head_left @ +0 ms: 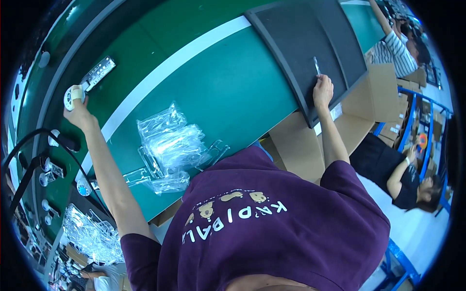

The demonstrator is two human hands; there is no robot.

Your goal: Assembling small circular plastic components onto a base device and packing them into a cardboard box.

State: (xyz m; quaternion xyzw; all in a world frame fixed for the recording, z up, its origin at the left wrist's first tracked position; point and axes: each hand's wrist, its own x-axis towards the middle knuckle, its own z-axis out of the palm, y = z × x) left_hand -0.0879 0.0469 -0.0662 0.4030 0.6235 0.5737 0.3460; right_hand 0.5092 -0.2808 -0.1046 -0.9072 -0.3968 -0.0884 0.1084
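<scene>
My left hand [80, 115] reaches to the far left, over the dark green belt. Its fingers are closed round the white round head [69, 100] of a device with a pale band across it. A rectangular silvery part [98, 73] with rows of small spots extends from that head. Off to the right, my right hand [323, 91] pinches a thin, shiny strip [316, 65] above a dark grey tray-like board [296, 36]. Between my arms, a heap of clear plastic packaging [172, 145] lies on the green table [233, 77], close to my body.
Open cardboard boxes [301, 148] stand below the board at right. Similar white round-headed devices [53, 138] sit on the belt at left, near a black cable [22, 140]. More clear plastic [92, 233] is piled lower left. Another person [388, 167] is at right, beside blue racks.
</scene>
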